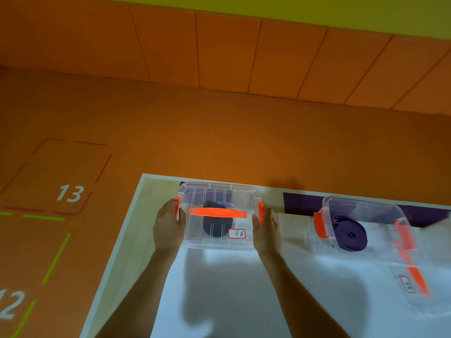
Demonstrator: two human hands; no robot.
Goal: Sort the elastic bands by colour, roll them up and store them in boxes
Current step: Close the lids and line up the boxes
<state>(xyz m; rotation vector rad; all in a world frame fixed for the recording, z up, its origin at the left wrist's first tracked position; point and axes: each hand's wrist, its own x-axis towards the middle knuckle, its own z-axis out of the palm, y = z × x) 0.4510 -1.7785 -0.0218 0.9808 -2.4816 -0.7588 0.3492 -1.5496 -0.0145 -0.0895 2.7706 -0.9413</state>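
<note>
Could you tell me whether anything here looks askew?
The right-hand box, holding a purple roll, sits skewed to the table edge, unlike the lidded box that the left hand and right hand hold.

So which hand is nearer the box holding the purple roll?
Right. The right hand grips the right end of the lidded box, the side facing the purple-roll box. The left hand grips the left end, farther away.
</note>
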